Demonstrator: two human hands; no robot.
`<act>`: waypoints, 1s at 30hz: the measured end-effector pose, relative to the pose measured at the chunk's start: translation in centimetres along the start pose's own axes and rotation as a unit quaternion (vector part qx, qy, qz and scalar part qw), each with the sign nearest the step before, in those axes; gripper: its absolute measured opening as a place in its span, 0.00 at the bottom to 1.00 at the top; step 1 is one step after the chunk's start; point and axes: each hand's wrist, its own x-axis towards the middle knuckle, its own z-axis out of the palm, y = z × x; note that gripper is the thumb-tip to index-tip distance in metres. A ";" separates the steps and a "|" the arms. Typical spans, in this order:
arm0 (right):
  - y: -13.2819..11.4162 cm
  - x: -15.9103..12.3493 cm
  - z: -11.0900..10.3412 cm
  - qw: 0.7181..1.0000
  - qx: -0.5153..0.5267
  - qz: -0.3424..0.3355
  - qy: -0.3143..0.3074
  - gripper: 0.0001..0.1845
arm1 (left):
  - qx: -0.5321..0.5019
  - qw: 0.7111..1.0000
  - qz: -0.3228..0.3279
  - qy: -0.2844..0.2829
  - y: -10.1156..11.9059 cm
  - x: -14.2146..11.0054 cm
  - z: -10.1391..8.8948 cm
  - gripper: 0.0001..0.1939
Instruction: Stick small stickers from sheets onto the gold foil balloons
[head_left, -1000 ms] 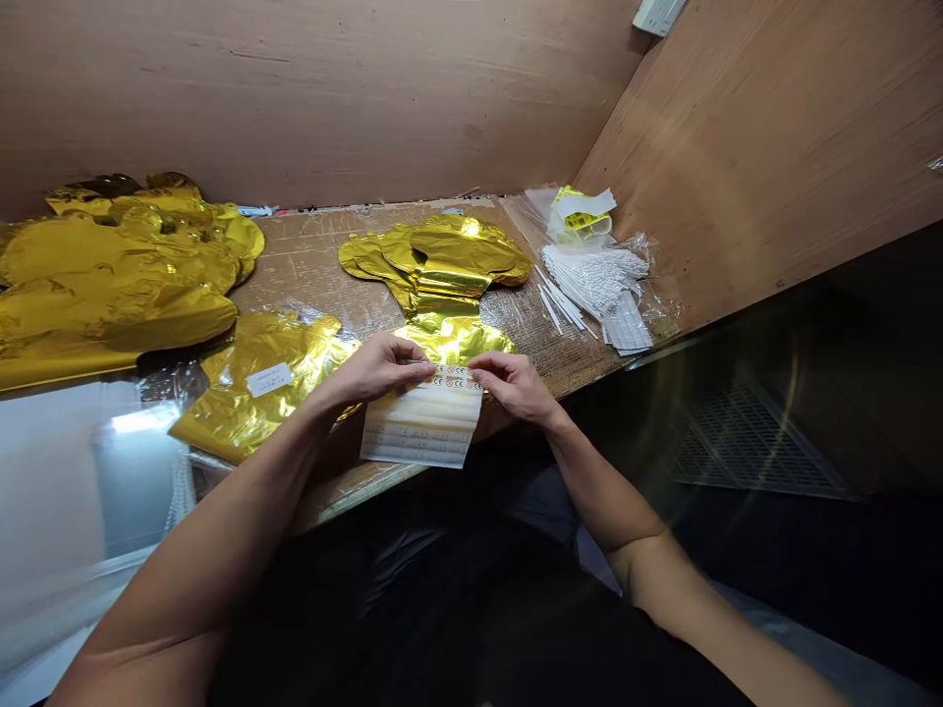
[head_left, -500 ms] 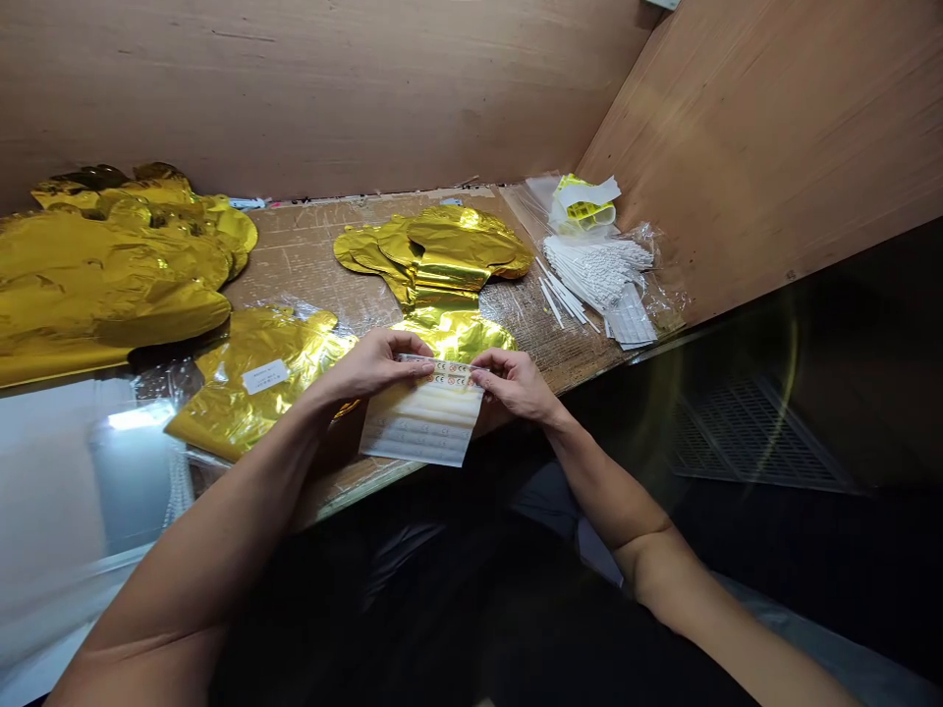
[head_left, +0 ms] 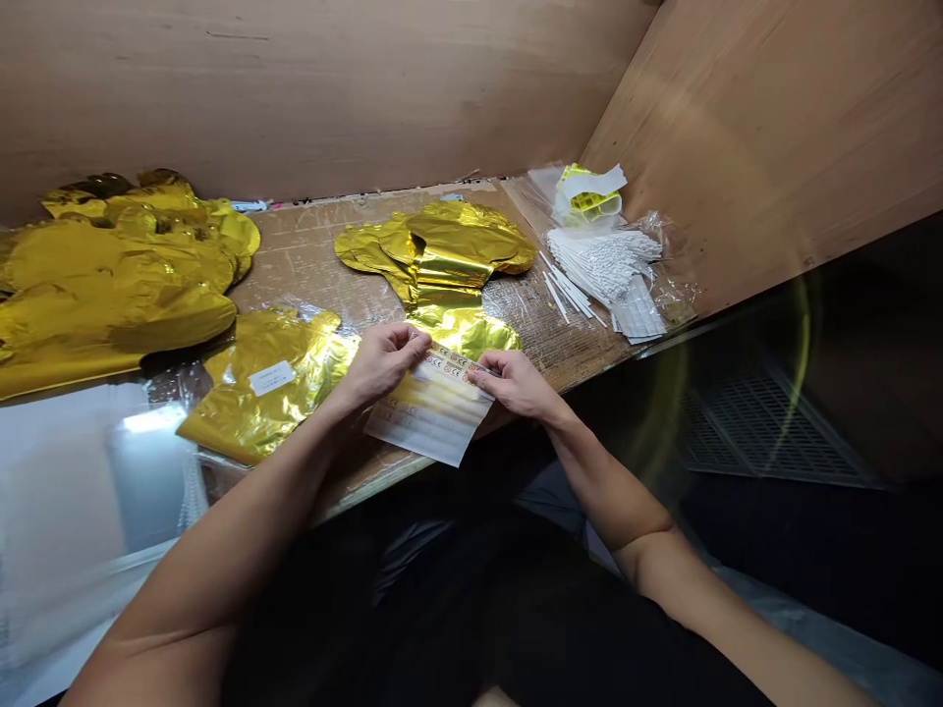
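A whitish, see-through sticker sheet (head_left: 427,417) with printed CE marks hangs between my hands over the table's front edge. My left hand (head_left: 383,365) pinches its upper left corner. At the upper right corner, my right hand (head_left: 516,381) grips it between thumb and fingers. The sheet tilts down toward the right. Just behind it lies a stack of gold foil balloons (head_left: 449,270), flat on the table. To the left of my left hand rests a clear-bagged gold foil balloon (head_left: 287,344) with a white label (head_left: 271,378).
A large pile of gold foil (head_left: 110,285) lies at the left, above clear plastic bags (head_left: 81,501). At the right are white paper straws (head_left: 600,260) in a bag, a few loose ones, and a yellow-and-white roll (head_left: 593,191). Wooden panels (head_left: 368,88) stand behind and right.
My left hand has risen slightly, so the sheet's top edge now slopes down to the right. Both hands still hold the sheet. The view has shifted a little.
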 end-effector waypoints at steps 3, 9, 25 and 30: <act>0.0 0.2 -0.2 0.999 0.000 0.018 -0.041 0.19 | 0.059 0.997 0.024 0.038 -0.5 -0.2 0.7 0.17; -0.9 1.2 0.7 0.999 -0.015 -0.039 0.025 0.12 | 0.064 0.998 0.019 -0.009 -0.9 -0.7 1.4 0.18; 0.6 1.4 0.2 0.964 -0.161 -0.157 0.143 0.09 | 0.182 0.967 0.131 -0.120 -1.3 0.3 -0.1 0.16; 1.1 3.6 -1.7 0.978 -0.186 -0.086 -0.029 0.11 | 0.252 0.918 0.199 -0.233 -2.3 1.2 -1.1 0.13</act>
